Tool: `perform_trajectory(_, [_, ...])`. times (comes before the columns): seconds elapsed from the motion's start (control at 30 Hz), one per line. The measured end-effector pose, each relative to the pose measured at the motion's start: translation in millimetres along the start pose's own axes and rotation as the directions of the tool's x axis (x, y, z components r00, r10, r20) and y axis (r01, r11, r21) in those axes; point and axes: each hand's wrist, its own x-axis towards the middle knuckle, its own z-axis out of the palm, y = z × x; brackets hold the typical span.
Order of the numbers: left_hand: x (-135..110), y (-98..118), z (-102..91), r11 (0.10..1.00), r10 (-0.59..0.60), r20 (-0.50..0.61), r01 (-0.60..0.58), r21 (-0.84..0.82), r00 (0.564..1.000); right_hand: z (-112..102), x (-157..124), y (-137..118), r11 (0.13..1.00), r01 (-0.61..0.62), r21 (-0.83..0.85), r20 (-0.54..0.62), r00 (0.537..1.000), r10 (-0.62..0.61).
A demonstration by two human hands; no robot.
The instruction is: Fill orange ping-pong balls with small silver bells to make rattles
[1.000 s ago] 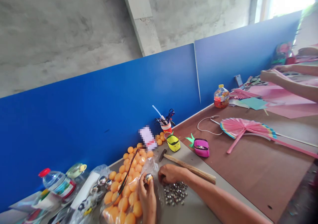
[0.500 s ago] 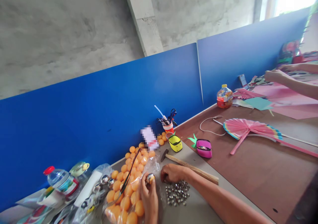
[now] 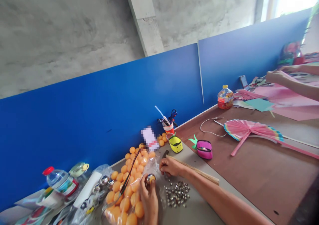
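Observation:
My left hand (image 3: 149, 195) is closed around a small shiny ball (image 3: 150, 178) held at its fingertips, over the heap of orange balls (image 3: 129, 185). My right hand (image 3: 169, 167) lies with fingers curled near the head of the wooden-handled hammer (image 3: 196, 172), beside clear plastic wrap. What the fingers grip is not visible. A pile of small silver metal caps (image 3: 177, 194) lies on the grey tabletop just in front of my right wrist.
A yellow pouch (image 3: 175, 144), pink pouch (image 3: 204, 149), cup of scissors (image 3: 168, 125), water bottle (image 3: 61, 181) and pink paper fan (image 3: 249, 129) lie along the blue divider (image 3: 112, 102). Another person's arm (image 3: 289, 82) works over pink paper at the far right.
My right hand has moved up from the metal caps toward the hammer head. My left hand keeps the shiny ball in the same place.

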Motion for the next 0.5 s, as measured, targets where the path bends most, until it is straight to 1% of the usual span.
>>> perform_trajectory(0.13, [0.0, -2.3, 0.1, 1.000, 0.014, 0.004, -0.014, 0.006, 1.000, -1.8, -0.8, 1.1, 0.999, -0.026, 0.034, 0.055, 0.998, 0.024])
perform_trajectory(0.17, [-0.2, -2.2, 0.0, 1.000, 0.009, 0.003, -0.009, 0.006, 1.000, -1.9, -1.3, 1.0, 0.997, -0.028, 0.071, 0.065, 0.998, 0.024])
perform_trajectory(0.23, [-0.3, -1.9, 0.0, 1.000, -0.004, 0.006, 0.004, 0.002, 1.000, -1.3, -2.4, 0.0, 0.980, -0.032, 0.196, 0.080, 0.997, 0.016])
perform_trajectory(0.3, [-0.1, -2.3, 0.6, 1.000, -0.016, 0.014, 0.016, -0.002, 1.000, 1.1, -3.3, -2.2, 0.937, -0.022, 0.348, 0.068, 0.998, -0.002])
perform_trajectory(0.37, [0.3, -3.8, 1.7, 1.000, -0.019, 0.020, 0.020, -0.012, 1.000, 5.4, -3.8, -4.8, 0.885, -0.009, 0.466, 0.041, 0.999, -0.012])
perform_trajectory(0.43, [0.8, -6.1, 2.9, 0.999, -0.020, 0.016, 0.020, -0.025, 1.000, 11.4, -3.6, -7.2, 0.839, -0.008, 0.543, 0.024, 1.000, -0.006])
perform_trajectory(0.5, [1.1, -8.3, 3.8, 1.000, -0.010, -0.007, 0.010, -0.022, 1.000, 18.1, -2.9, -8.3, 0.829, -0.020, 0.559, 0.021, 1.000, 0.010])
